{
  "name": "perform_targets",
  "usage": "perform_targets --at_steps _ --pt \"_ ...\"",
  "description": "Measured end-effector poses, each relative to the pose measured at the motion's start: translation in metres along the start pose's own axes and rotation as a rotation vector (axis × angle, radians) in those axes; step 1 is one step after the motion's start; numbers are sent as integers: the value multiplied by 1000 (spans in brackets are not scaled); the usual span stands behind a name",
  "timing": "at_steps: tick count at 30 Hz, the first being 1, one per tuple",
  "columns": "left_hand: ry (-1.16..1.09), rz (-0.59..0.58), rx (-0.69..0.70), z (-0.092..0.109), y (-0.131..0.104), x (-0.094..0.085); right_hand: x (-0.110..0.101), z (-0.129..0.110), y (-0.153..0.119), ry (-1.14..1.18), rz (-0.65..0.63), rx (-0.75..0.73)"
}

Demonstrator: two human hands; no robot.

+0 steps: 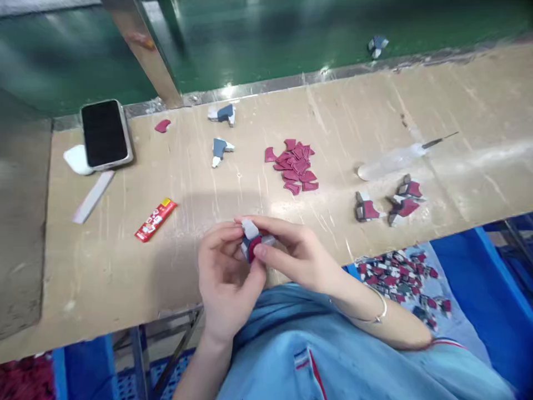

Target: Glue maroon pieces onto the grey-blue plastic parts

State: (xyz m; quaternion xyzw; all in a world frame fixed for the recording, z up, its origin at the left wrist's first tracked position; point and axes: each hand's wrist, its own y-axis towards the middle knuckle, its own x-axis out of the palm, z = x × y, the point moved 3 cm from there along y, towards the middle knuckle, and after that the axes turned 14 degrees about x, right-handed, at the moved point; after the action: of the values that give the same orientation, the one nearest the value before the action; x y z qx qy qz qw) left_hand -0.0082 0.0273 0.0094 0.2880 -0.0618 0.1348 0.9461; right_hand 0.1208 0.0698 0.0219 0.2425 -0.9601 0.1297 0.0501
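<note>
Between my left hand (227, 266) and my right hand (295, 253) is a small grey and dark-blue plastic piece (250, 229) with a dark red part on its face. Fingers of both hands close round it, and my right thumb presses on the red part. Beyond my hands lies a pile of loose dark red plastic pieces (296, 164). Two grey-blue pieces without red, one upper (225, 114) and one lower (220, 151), lie left of the pile. Several pieces with red parts (406, 208) sit to the right.
A clear bottle with a thin dark tip (391, 161) lies at the right. On the left are a phone (106, 133), a red packet (156, 220) and a pale strip (94, 197). Below the table's edge, a blue bin (478, 283) holds many red-and-grey pieces.
</note>
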Motion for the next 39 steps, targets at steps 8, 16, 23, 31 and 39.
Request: perform_targets --at_steps 8,16,23,31,39 --pt "121 13 44 3 -8 3 2 10 -4 15 70 -101" --pt "176 84 27 3 -14 4 6 10 -3 -16 127 -236" --pt "236 112 -55 5 -13 2 6 11 -2 -42 114 -232" --pt "256 83 -58 2 -17 5 6 18 -2 1 156 -222" --pt "298 -105 -37 7 -5 -2 -4 23 -6 42 178 -132"
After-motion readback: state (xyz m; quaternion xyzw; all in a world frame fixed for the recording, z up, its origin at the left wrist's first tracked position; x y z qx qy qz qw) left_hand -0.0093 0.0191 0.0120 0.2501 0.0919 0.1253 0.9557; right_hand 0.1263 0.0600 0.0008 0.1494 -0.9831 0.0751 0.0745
